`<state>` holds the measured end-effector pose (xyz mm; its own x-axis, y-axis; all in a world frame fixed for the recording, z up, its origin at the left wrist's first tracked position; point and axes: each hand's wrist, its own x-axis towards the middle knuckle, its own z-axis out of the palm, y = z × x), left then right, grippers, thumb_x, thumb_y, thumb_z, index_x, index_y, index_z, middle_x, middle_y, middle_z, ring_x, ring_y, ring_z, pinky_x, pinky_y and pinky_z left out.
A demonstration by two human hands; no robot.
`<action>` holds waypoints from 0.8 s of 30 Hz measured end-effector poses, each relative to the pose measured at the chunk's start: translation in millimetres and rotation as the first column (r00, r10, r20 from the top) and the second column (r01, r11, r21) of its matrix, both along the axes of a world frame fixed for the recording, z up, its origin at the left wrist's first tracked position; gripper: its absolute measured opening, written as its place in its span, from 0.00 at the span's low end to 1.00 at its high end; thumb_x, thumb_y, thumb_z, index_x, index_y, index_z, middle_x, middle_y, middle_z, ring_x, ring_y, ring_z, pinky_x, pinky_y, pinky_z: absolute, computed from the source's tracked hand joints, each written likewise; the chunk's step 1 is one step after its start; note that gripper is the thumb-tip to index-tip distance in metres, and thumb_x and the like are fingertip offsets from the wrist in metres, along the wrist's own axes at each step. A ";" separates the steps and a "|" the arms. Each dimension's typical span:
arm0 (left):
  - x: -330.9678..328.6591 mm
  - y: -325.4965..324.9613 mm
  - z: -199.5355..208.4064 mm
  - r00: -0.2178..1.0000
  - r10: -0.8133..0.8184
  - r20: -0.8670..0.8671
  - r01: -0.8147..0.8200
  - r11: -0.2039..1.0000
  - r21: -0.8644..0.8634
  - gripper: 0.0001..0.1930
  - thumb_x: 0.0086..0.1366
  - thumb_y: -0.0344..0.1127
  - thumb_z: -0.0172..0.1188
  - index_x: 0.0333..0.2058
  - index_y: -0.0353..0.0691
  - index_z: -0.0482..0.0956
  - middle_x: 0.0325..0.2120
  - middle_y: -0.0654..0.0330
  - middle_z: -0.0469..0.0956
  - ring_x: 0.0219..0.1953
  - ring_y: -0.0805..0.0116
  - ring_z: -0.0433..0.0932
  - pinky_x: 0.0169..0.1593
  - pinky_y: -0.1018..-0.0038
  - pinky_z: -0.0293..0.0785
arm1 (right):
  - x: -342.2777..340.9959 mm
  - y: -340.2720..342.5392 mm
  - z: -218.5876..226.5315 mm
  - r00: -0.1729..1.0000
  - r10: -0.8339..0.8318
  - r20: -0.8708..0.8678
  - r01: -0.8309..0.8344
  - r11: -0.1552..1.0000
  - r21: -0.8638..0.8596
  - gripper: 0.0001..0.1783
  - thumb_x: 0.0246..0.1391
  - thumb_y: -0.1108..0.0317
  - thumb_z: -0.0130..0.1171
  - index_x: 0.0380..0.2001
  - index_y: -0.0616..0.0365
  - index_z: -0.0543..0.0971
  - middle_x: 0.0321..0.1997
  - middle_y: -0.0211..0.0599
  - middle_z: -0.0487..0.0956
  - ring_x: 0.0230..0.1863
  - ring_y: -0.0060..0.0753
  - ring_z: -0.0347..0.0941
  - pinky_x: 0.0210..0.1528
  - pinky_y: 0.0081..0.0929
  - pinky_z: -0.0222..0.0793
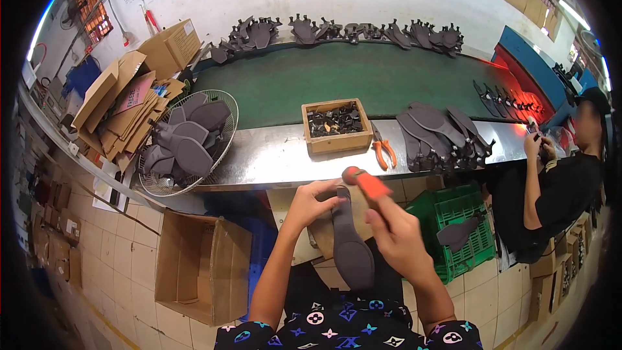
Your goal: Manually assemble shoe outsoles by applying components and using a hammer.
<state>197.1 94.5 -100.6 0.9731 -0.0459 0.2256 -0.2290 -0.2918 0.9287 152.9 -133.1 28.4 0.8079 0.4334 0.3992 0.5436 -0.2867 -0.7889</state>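
Note:
A dark grey shoe sole (352, 253) lies lengthwise in front of me, its narrow end pointing away. My left hand (311, 204) pinches that narrow end between thumb and fingers. My right hand (398, 233) is closed round a hammer (374, 186) with an orange-red part near its rounded head. The hammer head is raised just right of the sole's narrow end, and I cannot tell if they touch. A board (285, 210) shows partly under the sole. On the bench ahead stands a wooden box (337, 145) of small black parts, with orange-handled pliers (384, 150) beside it.
A wire basket (235, 120) of soles stands left, near flattened cardboard (110, 113). More soles (434, 129) lie right on the metal bench edge (265, 162), before a green conveyor belt (272, 87). An open carton (188, 266) and green crate (447, 201) flank me. A co-worker (551, 185) sits right.

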 end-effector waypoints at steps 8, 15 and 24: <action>-12.6 -6.4 2.9 0.992 0.106 0.071 -0.128 0.857 0.499 0.62 0.54 0.52 0.70 0.71 0.34 0.33 0.53 0.61 0.80 0.65 0.56 0.67 0.69 0.39 0.27 | 11.1 11.5 -38.9 1.000 0.021 -0.001 -0.021 0.999 -0.027 0.23 0.61 0.75 0.56 0.59 0.66 0.68 0.40 0.60 0.78 0.38 0.63 0.75 0.38 0.39 0.72; -8.1 -10.7 19.9 1.000 0.029 -0.012 -0.015 0.781 0.624 0.41 0.58 0.57 0.64 0.67 0.48 0.63 0.62 0.64 0.71 0.70 0.51 0.58 0.67 0.32 0.24 | 18.8 3.2 -37.6 0.995 0.029 -0.099 -0.039 0.994 -0.098 0.24 0.61 0.75 0.57 0.59 0.69 0.66 0.40 0.61 0.78 0.40 0.65 0.76 0.36 0.44 0.72; -63.9 -26.7 47.0 0.981 -0.157 0.118 0.134 0.974 0.181 0.09 0.57 0.26 0.64 0.38 0.33 0.80 0.37 0.52 0.82 0.38 0.53 0.81 0.39 0.71 0.76 | 29.4 -5.4 -8.0 0.977 -0.037 0.211 0.034 0.999 0.017 0.27 0.59 0.71 0.60 0.61 0.61 0.69 0.46 0.49 0.80 0.41 0.51 0.80 0.40 0.34 0.77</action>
<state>133.2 67.9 -53.6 0.9159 -0.2337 0.3265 -0.3965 -0.3989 0.8268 182.3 -138.5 20.5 0.7193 0.3997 0.5682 0.6883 -0.2994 -0.6608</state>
